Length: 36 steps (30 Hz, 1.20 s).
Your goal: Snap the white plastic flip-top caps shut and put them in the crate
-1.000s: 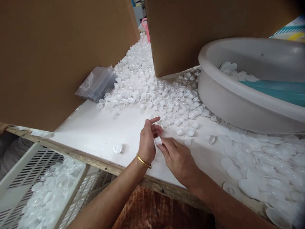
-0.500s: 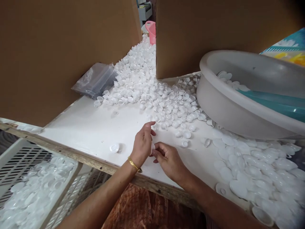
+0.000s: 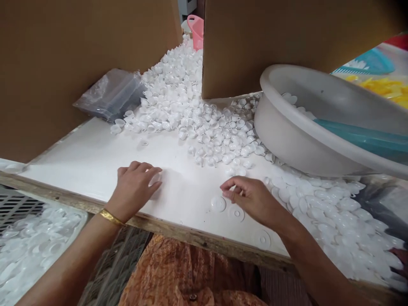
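Observation:
On the left of the white tabletop, my left hand (image 3: 135, 185) is low over the surface with its fingers arched and its thumb apart. A bit of white shows by its fingertips; whether it touches that piece is hard to see. My right hand (image 3: 250, 195) hovers palm-down, its fingers loosely bent and nothing visible in them. Just below its fingertips lies a small white plastic saucer (image 3: 218, 204). Two more saucers lie nearby, a ringed saucer (image 3: 236, 213) and a nearer saucer (image 3: 263, 239). A heap of tiny white toy cups (image 3: 219, 136) spreads beyond my hands.
A big grey tub (image 3: 287, 131) stands at the right, with a pile of white saucers (image 3: 328, 216) before it. Cardboard sheets (image 3: 248, 46) rise behind. A clear plastic bag (image 3: 111, 93) lies at the left. Below the table edge, a crate (image 3: 79, 219) holds white pieces.
My hands have separated: the left moved left, the right moved right. The small white piece between them is no longer visible there. Loose saucers now show near my right hand.

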### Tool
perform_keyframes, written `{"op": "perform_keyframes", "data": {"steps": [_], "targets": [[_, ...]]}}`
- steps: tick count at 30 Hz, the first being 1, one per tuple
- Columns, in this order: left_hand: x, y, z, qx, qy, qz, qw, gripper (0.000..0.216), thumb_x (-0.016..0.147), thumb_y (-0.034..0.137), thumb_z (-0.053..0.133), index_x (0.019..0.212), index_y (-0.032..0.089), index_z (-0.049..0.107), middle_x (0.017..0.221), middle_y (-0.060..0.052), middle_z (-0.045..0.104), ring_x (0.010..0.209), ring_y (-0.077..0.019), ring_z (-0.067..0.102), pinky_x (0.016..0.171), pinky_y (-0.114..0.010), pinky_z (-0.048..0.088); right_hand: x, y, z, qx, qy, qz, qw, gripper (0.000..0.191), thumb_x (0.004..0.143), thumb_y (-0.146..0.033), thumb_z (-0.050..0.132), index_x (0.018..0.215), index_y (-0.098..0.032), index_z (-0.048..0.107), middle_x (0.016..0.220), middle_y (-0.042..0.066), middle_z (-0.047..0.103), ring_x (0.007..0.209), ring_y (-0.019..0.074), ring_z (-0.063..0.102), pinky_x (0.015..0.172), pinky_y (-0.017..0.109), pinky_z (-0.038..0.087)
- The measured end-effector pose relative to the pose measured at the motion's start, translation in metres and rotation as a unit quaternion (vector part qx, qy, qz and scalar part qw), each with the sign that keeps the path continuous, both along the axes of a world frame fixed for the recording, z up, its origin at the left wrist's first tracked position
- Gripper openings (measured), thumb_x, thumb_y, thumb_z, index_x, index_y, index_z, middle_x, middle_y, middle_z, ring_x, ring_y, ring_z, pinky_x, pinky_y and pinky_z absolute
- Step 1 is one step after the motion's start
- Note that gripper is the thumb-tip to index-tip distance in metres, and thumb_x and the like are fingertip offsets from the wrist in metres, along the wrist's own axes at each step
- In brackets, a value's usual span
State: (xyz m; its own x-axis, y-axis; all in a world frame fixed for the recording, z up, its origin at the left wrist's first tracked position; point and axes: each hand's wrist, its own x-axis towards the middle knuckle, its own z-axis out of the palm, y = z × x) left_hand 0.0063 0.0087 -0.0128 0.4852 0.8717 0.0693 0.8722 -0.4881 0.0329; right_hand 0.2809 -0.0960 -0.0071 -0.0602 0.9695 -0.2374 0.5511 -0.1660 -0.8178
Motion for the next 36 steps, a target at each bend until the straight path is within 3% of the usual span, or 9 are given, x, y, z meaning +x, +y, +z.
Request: {"op": "perform_keyframes", "data": {"steps": [3,8,12,17,21,25,28,30,36], "targets": [[0.009,-0.008,0.002,0.013,-0.057,0.002,0.998,0.029,0.079,0.035,0.055,0.105,0.024,0.064,0.11,-0.01,0.057,0.105,-0.035,0.044,0.082,-0.051,0.038,-0.01,-0.016,-0.008,0.028,-0.159,0.071,0.984,0.027,0.077,-0.024,0.062,0.104,-0.022,0.059,0.096,0.005,0.06,0.076,0.017,0.059,0.063,0.03,0.045],[0.08,-0.052,-0.009,-0.227,-0.174,-0.159,0.945,0.03,0.078,0.034,0.059,0.104,0.021,0.06,0.102,-0.008,0.055,0.091,-0.0213,0.051,0.077,-0.036,0.047,-0.024,-0.018,-0.013,0.054,-0.248,0.082,0.964,0.03,0.076,-0.011,0.055,0.105,-0.018,0.054,0.096,0.007,0.057,0.08,0.0184,0.058,0.064,0.029,0.045],[0.112,-0.069,-0.02,-0.201,-0.122,-0.191,0.953,0.028,0.074,0.024,0.063,0.1,0.018,0.055,0.103,-0.009,0.052,0.096,-0.0243,0.048,0.079,-0.039,0.046,-0.022,0.007,-0.004,0.106,-0.288,0.059,0.95,0.026,0.081,-0.007,0.044,0.104,-0.016,0.055,0.095,0.008,0.059,0.08,0.0181,0.059,0.066,0.03,0.045],[0.101,-0.064,-0.014,-0.266,-0.103,-0.122,0.951,0.026,0.075,0.013,0.053,0.1,0.019,0.051,0.096,-0.006,0.054,0.083,-0.0209,0.055,0.071,-0.034,0.046,-0.029,0.056,-0.01,0.184,-0.385,0.037,0.904,0.018,0.08,-0.015,0.055,0.098,-0.017,0.058,0.097,0.01,0.057,0.089,0.0234,0.054,0.07,0.034,0.045],[0.076,-0.05,-0.011,-0.312,-0.238,-0.046,0.919,0.019,0.077,0.013,0.047,0.092,0.022,0.054,0.082,-0.001,0.057,0.074,-0.0163,0.056,0.07,-0.03,0.044,-0.035,0.063,-0.018,0.187,-0.415,0.055,0.889,0.012,0.079,-0.01,0.055,0.088,-0.016,0.059,0.093,0.01,0.056,0.088,0.0243,0.052,0.067,0.034,0.044],[0.058,-0.036,-0.01,-0.392,-0.427,0.096,0.809,0.015,0.078,0.024,0.05,0.093,0.02,0.052,0.058,0.006,0.049,0.051,-0.0109,0.05,0.054,-0.024,0.042,-0.048,0.038,-0.027,0.171,-0.312,0.063,0.932,0.016,0.077,-0.011,0.058,0.092,-0.017,0.056,0.092,0.007,0.056,0.087,0.0215,0.053,0.068,0.032,0.045],[0.057,-0.031,-0.012,-0.441,-0.504,0.135,0.73,0.017,0.075,0.028,0.056,0.088,0.017,0.052,0.056,0.005,0.052,0.048,-0.0097,0.051,0.049,-0.022,0.042,-0.062,0.025,-0.038,0.154,-0.186,0.045,0.969,0.017,0.077,-0.015,0.06,0.092,-0.017,0.053,0.09,0.004,0.055,0.079,0.0168,0.054,0.065,0.028,0.044],[0.059,-0.032,-0.015,-0.451,-0.508,0.142,0.721,0.018,0.073,0.028,0.059,0.085,0.016,0.053,0.055,0.004,0.053,0.046,-0.0091,0.05,0.047,-0.021,0.041,-0.069,0.024,-0.045,0.148,-0.132,0.02,0.98,0.015,0.078,-0.017,0.059,0.091,-0.017,0.053,0.089,0.004,0.055,0.074,0.0147,0.053,0.063,0.026,0.044],[0.068,-0.034,-0.022,-0.443,-0.472,0.149,0.748,0.015,0.071,0.025,0.059,0.083,0.017,0.057,0.053,0.006,0.05,0.045,-0.0071,0.048,0.044,-0.018,0.041,-0.07,0.029,-0.052,0.143,-0.103,-0.006,0.984,0.012,0.076,-0.012,0.057,0.087,-0.017,0.054,0.084,0.003,0.054,0.072,0.0143,0.052,0.061,0.025,0.041]]}}
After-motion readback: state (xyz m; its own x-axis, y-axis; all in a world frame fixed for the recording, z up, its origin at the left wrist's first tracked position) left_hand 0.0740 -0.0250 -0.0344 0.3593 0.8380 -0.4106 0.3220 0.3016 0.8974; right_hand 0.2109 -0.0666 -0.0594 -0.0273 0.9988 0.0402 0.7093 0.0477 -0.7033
